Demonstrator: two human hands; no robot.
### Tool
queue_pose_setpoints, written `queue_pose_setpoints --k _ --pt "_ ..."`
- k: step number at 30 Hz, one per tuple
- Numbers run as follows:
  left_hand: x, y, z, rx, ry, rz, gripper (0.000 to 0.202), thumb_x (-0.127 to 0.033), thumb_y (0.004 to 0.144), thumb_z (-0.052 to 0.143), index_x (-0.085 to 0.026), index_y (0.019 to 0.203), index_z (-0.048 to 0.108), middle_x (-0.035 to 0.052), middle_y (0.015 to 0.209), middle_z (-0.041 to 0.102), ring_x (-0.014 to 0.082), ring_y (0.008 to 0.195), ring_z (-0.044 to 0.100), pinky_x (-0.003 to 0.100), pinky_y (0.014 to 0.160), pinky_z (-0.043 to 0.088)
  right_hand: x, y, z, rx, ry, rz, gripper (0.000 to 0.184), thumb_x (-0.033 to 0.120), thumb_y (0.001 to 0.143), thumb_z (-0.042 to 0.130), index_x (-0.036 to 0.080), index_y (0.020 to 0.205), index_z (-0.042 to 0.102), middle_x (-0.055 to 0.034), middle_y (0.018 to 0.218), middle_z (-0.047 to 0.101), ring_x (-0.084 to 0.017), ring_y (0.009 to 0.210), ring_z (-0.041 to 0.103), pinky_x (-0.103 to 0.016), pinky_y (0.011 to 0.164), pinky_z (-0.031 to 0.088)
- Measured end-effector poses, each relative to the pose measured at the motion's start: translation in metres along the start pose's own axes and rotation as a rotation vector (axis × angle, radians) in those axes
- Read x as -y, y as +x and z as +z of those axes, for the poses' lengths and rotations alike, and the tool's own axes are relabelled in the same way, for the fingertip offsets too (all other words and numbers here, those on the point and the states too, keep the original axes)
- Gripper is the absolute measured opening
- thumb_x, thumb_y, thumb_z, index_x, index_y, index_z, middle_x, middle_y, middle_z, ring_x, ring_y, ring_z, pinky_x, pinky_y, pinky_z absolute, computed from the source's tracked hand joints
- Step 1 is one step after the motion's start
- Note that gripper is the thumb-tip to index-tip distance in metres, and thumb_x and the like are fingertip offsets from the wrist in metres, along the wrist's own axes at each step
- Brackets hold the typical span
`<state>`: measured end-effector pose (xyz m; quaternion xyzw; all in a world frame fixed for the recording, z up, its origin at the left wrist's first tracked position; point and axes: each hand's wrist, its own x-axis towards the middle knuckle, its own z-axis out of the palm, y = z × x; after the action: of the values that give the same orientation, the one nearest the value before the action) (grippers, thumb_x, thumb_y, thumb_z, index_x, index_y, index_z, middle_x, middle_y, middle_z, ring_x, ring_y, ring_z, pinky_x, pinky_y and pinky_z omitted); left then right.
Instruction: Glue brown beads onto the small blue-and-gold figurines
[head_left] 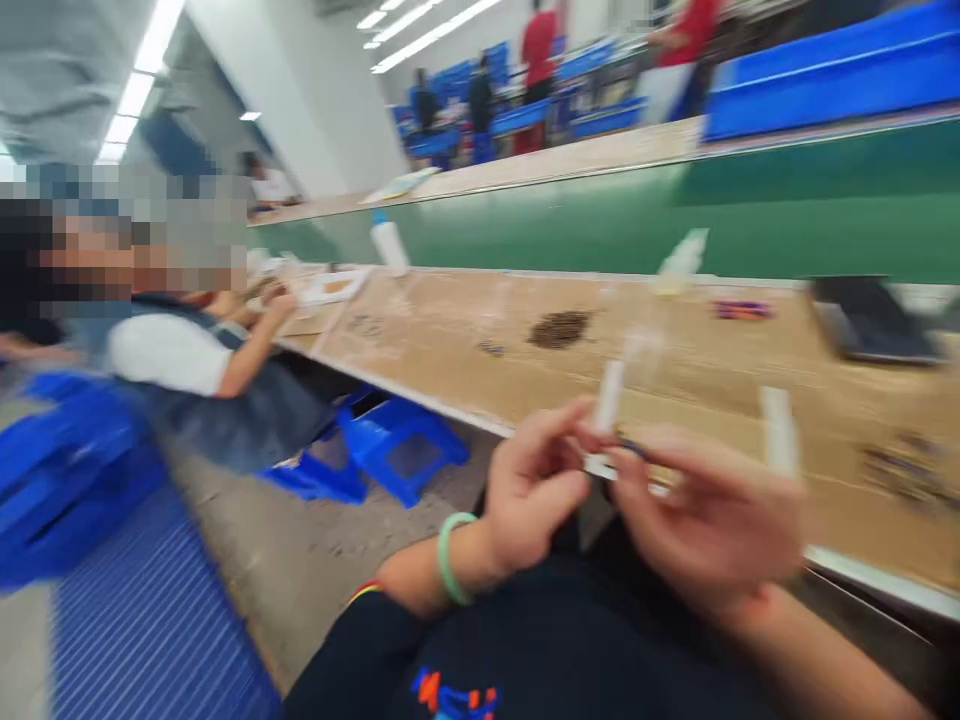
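A dark shirt [480, 650] fills the bottom of the view, with an orange-and-blue print [454, 695] on its chest, too cut off and blurred to read. Past it runs a long tan workbench [600, 340], scuffed and stained, backed by a green conveyor belt [825, 190]. On the bench sit a white plastic bottle [390, 245] with a blue cap, a heap of small dark-brown bits [559, 328], a small purple-and-orange bundle [742, 310] and a flat black device [870, 320]. To the left, a seated co-worker in a white sleeve [169, 350] and dark apron [247, 420] reaches toward the bench, beside a blue plastic stool [397, 450] on the concrete floor [300, 590]. Further off, people in red shirts [540, 50] stand along blue crates [832, 80] under long ceiling lights [135, 95].

Both hands are raised over the bench edge and close together. The left hand [532, 490], wearing a pale green bangle [450, 555], is curled, pinching a thin white strip [607, 400] — the right hand [705, 520] has its fingers curved in on the same piece, near a small dark item [630, 447]. A second white strip [780, 430] stands just beyond the right hand — motion blur hides the exact grip. No writing can be read.
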<state>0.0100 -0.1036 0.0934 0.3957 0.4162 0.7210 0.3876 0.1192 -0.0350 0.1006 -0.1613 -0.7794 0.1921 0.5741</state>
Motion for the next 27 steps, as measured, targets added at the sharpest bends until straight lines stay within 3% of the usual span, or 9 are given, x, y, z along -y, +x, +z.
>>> queue_pose_setpoints --k 2,6,15,20,27 --pt "0.000 0.006 -0.001 -0.026 -0.065 -0.004 0.045 -0.035 0.074 0.083 -0.029 0.118 0.077 0.0062 0.095 0.075 0.0172 0.079 0.064 0.028 0.072 0.054 0.000 -0.001 -0.012 -0.029 -0.131 -0.036 0.014 0.021 0.101 0.057 0.025 0.090 0.065 0.0006 0.085 0.075 -0.014 0.077 0.073 -0.023 0.070 0.061" --pt "0.004 0.018 0.004 0.003 -0.128 0.015 0.035 -0.029 0.074 0.081 -0.029 0.109 0.081 0.0048 0.092 0.074 0.0132 0.070 0.059 0.025 0.065 0.051 -0.007 0.000 -0.011 -0.137 -0.129 -0.159 0.018 0.002 0.091 0.063 0.018 0.099 0.062 -0.0075 0.098 0.078 -0.016 0.093 0.077 -0.024 0.089 0.063" --pt "0.016 0.037 0.010 0.010 -0.104 -0.079 0.029 -0.028 0.068 0.081 -0.024 0.097 0.082 0.0041 0.080 0.070 0.0107 0.062 0.051 0.023 0.058 0.048 -0.030 -0.013 -0.016 -0.217 -0.245 -0.196 0.023 0.001 0.091 0.062 0.016 0.108 0.061 -0.0109 0.101 0.077 -0.018 0.098 0.076 -0.028 0.087 0.064" --pt "0.022 0.055 -0.009 -0.069 -0.038 -0.119 0.025 -0.023 0.064 0.078 -0.022 0.089 0.081 0.0033 0.076 0.070 0.0091 0.058 0.047 0.022 0.052 0.042 -0.054 -0.039 -0.041 -0.265 -0.414 0.033 0.018 0.009 0.099 0.055 0.021 0.110 0.060 -0.0048 0.105 0.078 -0.015 0.100 0.076 -0.026 0.086 0.064" --pt "0.035 0.094 -0.045 -0.176 0.036 -0.215 0.025 -0.019 0.054 0.072 -0.021 0.078 0.077 -0.0022 0.062 0.063 0.0098 0.055 0.043 0.022 0.048 0.035 -0.090 -0.118 -0.126 -0.456 -0.828 0.457 0.015 0.016 0.100 0.053 0.021 0.106 0.066 -0.0058 0.104 0.076 -0.019 0.094 0.074 -0.031 0.078 0.062"
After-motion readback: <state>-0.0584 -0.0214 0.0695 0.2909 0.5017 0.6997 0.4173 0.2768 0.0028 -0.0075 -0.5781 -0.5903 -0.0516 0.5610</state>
